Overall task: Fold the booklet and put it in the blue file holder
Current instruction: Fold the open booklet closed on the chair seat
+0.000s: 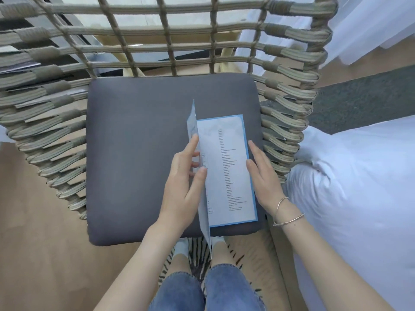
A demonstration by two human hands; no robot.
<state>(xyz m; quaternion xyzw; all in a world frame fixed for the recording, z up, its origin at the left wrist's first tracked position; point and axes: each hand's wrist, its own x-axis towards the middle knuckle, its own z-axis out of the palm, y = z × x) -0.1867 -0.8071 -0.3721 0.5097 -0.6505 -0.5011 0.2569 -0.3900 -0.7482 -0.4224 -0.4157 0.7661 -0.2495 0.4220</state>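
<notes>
A booklet point(226, 167) with a blue border and lines of dark print lies on the right half of the grey seat cushion point(139, 140). Its left panel stands up on edge, nearly vertical. My left hand point(186, 176) pinches that raised panel between thumb and fingers. My right hand point(260, 173) rests flat with fingers apart along the booklet's right edge, pressing it onto the cushion. No blue file holder is in view.
The cushion sits in a woven rope chair point(56, 122) with high sides and back. A white duvet point(359, 187) bulges at the right. My legs in jeans point(202, 288) stand on a striped rug in front of the seat.
</notes>
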